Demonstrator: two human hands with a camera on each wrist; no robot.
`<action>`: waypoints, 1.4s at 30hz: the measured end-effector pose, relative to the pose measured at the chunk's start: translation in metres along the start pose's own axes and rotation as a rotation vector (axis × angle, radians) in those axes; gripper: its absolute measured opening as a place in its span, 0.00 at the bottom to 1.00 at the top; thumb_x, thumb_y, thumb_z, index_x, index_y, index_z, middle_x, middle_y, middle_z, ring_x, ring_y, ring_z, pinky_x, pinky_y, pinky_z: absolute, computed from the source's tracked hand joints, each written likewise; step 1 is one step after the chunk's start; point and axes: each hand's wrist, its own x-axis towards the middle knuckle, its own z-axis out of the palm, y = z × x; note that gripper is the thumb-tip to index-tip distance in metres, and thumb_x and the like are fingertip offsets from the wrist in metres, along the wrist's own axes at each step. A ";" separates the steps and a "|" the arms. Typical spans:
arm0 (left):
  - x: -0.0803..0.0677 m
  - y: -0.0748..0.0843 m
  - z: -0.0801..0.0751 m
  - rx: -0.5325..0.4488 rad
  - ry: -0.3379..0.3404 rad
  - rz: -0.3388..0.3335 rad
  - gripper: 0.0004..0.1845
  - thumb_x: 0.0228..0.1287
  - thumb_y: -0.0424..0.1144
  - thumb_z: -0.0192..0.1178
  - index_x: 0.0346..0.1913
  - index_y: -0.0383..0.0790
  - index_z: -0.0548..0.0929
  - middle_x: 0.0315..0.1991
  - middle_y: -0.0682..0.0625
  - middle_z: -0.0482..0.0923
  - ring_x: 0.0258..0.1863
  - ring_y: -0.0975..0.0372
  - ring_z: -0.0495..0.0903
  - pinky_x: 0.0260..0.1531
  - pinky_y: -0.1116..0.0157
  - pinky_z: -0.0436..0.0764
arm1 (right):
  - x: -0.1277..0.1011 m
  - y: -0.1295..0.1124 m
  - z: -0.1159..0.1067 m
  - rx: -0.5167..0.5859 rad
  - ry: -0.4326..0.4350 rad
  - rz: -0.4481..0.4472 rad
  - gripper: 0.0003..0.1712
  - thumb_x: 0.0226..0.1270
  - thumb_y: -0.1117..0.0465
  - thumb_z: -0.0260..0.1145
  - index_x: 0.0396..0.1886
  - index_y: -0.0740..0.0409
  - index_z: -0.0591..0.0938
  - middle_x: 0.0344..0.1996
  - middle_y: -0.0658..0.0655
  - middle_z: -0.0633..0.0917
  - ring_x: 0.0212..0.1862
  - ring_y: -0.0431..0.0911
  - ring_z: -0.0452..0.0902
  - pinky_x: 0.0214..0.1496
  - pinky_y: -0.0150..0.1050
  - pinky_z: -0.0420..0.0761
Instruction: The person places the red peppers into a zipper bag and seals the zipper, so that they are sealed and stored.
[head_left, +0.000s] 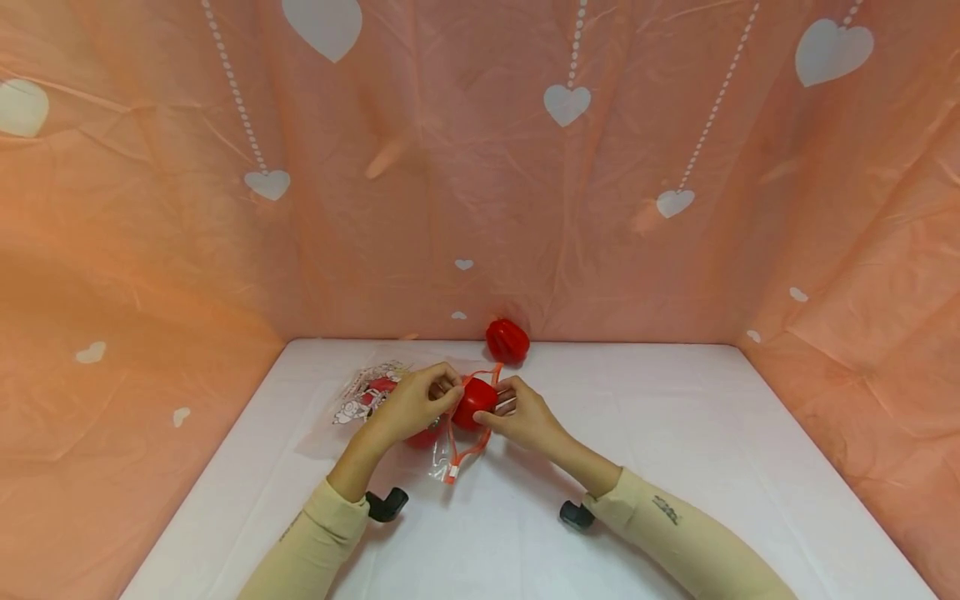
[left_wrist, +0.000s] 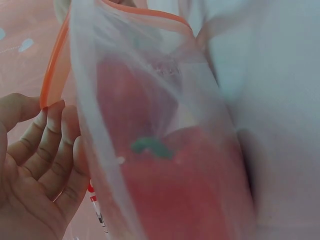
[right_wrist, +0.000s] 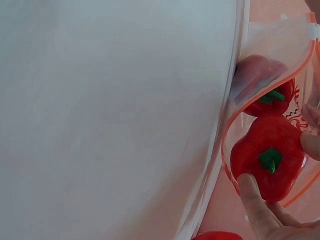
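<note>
Holding a red toy pepper (head_left: 474,403) at the mouth of a clear zip bag (head_left: 442,454), both hands meet over the white table (head_left: 675,467). Landmark: the bag.

Left hand (head_left: 412,405), left of the bag mouth: fingers curled, pinching the orange zip rim (left_wrist: 52,75) to keep it spread. Left wrist view shows the film draped close, a red pepper with a green stem (left_wrist: 150,146) already inside, blurred.

Right hand (head_left: 525,415), right of the bag mouth: fingertips (right_wrist: 250,192) pinch the pepper, which sits partly within the orange rim. Right wrist view shows a second pepper (right_wrist: 270,97) deeper in the bag, behind the held one.

Handling, judged: the pepper looks like hollow moulded plastic, so light, stiff and glossy, likely slick. Best held across its ribbed sides rather than by the small stem (right_wrist: 270,159). The bag is thin, limp film that folds shut by itself; the stiffer zip strip is the only sound place to hold.

Left of the bag: a printed plastic wrapper (head_left: 360,396), flat on the table. Beyond the bag, by the pink heart-print backdrop (head_left: 480,167): another red pepper (head_left: 507,341), well apart from both hands.
</note>
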 end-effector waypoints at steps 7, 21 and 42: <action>0.000 0.002 -0.001 0.002 -0.009 -0.004 0.02 0.76 0.36 0.67 0.46 0.43 0.85 0.36 0.55 0.86 0.37 0.64 0.84 0.43 0.63 0.84 | 0.001 -0.002 0.005 0.025 -0.017 0.001 0.31 0.64 0.59 0.82 0.59 0.69 0.77 0.45 0.63 0.89 0.48 0.55 0.88 0.48 0.45 0.89; 0.000 0.001 0.000 0.019 -0.002 0.003 0.04 0.76 0.37 0.68 0.47 0.41 0.85 0.37 0.54 0.87 0.38 0.64 0.84 0.44 0.62 0.84 | -0.002 0.002 0.012 0.203 -0.039 0.142 0.31 0.66 0.61 0.80 0.62 0.69 0.76 0.51 0.65 0.87 0.54 0.56 0.85 0.51 0.44 0.89; 0.000 0.002 0.001 0.014 -0.009 -0.014 0.03 0.77 0.38 0.67 0.46 0.43 0.84 0.38 0.53 0.87 0.39 0.62 0.84 0.45 0.60 0.85 | 0.002 0.000 0.031 0.268 0.019 0.112 0.32 0.70 0.61 0.76 0.66 0.72 0.74 0.55 0.70 0.85 0.55 0.59 0.86 0.55 0.46 0.88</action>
